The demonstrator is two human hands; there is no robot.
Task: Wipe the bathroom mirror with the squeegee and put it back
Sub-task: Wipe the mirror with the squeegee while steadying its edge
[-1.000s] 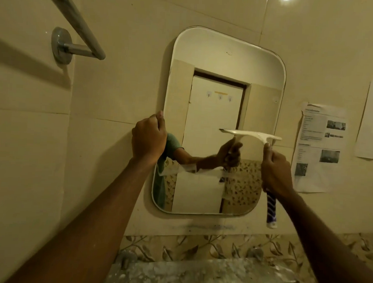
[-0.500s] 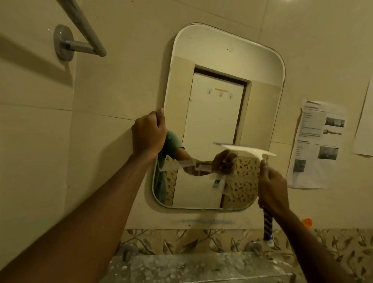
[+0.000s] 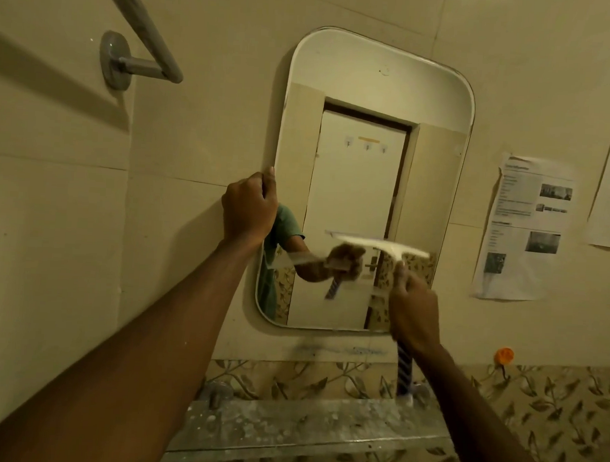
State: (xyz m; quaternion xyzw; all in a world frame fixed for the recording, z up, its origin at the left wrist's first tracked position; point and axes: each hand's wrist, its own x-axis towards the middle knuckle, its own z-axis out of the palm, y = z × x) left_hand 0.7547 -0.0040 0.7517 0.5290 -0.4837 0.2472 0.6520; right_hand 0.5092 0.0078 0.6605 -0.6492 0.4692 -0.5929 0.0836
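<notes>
**Blade low on the glass, left edge steadied**

Far left, a towel rail (image 3: pixel 144 35) juts from the wall, out of my way. Next comes my left grip (image 3: pixel 250 208), clenched on the left edge of the mirror (image 3: pixel 374 93) about halfway up, with the thumb on the rim. I judge it is there to brace the glass so it does not rock or shift on its mounting while the other side is pressed.

Right of centre, the squeegee (image 3: pixel 384 243) lies with its pale blade level across the lower half of the mirror. The right end of the blade is near the right edge. The blade looks pressed to the glass, though blur keeps me from being sure of contact. A level blade covers a full-width strip and sends any water straight down.

My right grip (image 3: pixel 414 314) is wrapped round the handle just under the blade, and the blue striped tail sticks out below the wrist. Holding that high gives me firm pressure on the blade.

I read this as mid-stroke, with the bottom strip of the glass not yet covered. The return of the tool is not yet begun. Below the mirror runs a dusty shelf (image 3: pixel 304 425). I cannot tell whether that is where the tool belongs.

Further right, a printed sheet (image 3: pixel 522 228) hangs on the wall, well apart from the glass, with a small orange fitting (image 3: pixel 504 356) below it.
</notes>
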